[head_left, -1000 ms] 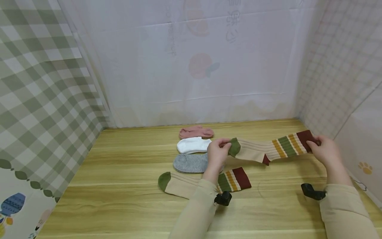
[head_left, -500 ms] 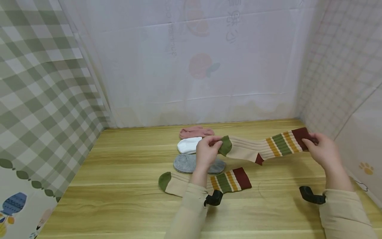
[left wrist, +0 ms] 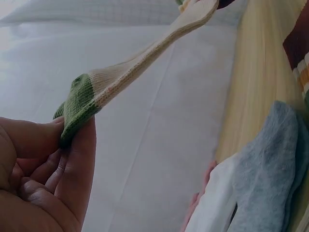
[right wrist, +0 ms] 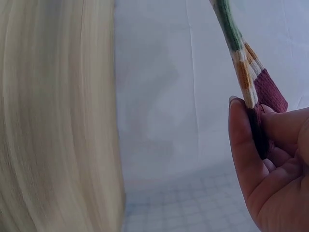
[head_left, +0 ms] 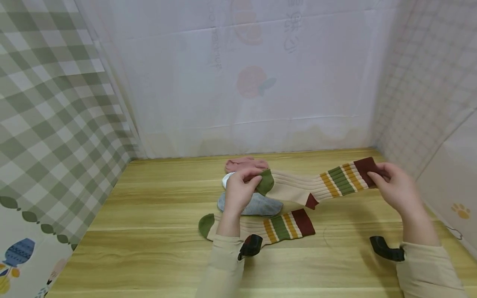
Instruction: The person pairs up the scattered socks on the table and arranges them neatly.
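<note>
A long beige ribbed sock with green toe, dark red heel and cuff, and green and yellow stripes is stretched sideways above the table in the head view. My left hand pinches its green toe between thumb and fingers. At the other end, my right hand pinches the dark red cuff. A matching striped sock lies flat on the table below, partly hidden by my left wrist. Behind it lie grey socks, white socks and pink socks, partly covered by my left hand.
The wooden table meets a white printed curtain at the back. Green checked cloth hangs at the left and pale gridded cloth at the right. Black wrist cameras sit on both sleeves.
Both hands have moved left, carrying the stretched sock with them. The left hand now overlaps the white and grey socks. The socks on the table have stayed in place.
</note>
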The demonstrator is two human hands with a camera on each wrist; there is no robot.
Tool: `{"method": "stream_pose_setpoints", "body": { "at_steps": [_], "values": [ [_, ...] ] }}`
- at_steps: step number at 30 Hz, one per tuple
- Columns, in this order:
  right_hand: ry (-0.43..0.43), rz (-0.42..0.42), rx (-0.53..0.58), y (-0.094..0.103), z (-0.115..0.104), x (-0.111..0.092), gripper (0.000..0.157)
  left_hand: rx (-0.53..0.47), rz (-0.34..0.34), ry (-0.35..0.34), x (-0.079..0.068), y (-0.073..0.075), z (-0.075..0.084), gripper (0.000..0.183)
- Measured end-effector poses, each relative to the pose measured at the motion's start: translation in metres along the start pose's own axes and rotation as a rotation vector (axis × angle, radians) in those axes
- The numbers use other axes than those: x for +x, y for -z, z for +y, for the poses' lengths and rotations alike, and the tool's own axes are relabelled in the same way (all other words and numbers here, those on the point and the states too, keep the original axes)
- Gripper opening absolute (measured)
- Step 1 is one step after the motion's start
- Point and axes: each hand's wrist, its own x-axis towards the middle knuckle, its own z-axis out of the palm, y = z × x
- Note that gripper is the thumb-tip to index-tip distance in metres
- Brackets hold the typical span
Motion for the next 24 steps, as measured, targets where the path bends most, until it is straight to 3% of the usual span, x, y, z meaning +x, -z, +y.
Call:
{"method": "stream_pose_setpoints", "body": {
  "at_steps": [4, 15, 24],
  "values": [
    [0.045, 0.004, 0.044, -0.004, -0.007, -0.002, 0.036, 0.059, -0.019, -0.019, -0.003, 0.014, 0.002, 0.015],
    [0.18, 0.004, 0.112, -0.02, -0.028, -0.009, 0.018, 0.076, 0.001, 0.059, -0.009, 0.044, 0.005, 0.013],
    [0.184, -0.037, 0.086, -0.029, -0.043, -0.015, 0.02, 0.136, 0.017, 0.094, -0.014, 0.069, 0.004, 0.013]
  ]
}}
